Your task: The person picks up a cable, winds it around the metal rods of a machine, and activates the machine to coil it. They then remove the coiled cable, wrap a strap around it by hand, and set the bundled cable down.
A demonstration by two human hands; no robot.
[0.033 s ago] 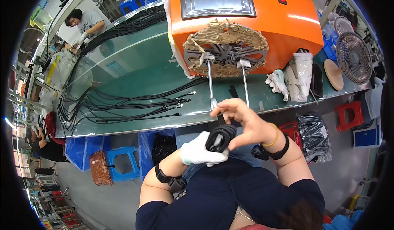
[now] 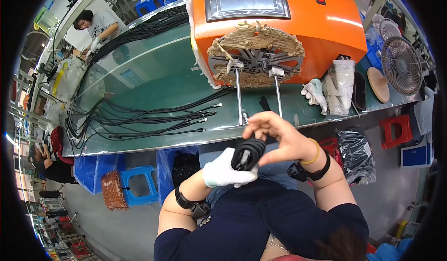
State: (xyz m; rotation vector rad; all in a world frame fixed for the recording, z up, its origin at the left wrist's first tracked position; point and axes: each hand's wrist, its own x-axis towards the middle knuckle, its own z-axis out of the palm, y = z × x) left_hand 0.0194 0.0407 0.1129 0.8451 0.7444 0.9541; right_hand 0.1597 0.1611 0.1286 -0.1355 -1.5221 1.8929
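My left hand [image 2: 227, 168], in a white glove, is closed round a coiled bundle of black cable [image 2: 250, 153] in front of my chest. A pale connector shows in the middle of the coil. My bare right hand [image 2: 285, 142] curves over the coil's right side. Its index finger and thumb are apart, while the other fingers are partly hidden. A short black strap [image 2: 245, 115] stands up at my right fingertips, just above the coil. Behind the hands, two metal rods [image 2: 239, 98] stick out from the round plate [image 2: 256, 58] of an orange machine [image 2: 321, 32].
Several black cables [image 2: 149, 121] lie on the green bench [image 2: 172, 81] at left. Gloves [image 2: 315, 95], a wrapped roll [image 2: 342, 88] and a fan [image 2: 401, 65] stand right of the machine. A blue stool [image 2: 142, 185] is below. A co-worker [image 2: 100, 28] works at far left.
The strap's upper end now shows beyond my right fingertips. My right fingers have shifted slightly, and the coil has tilted a little in my left hand.
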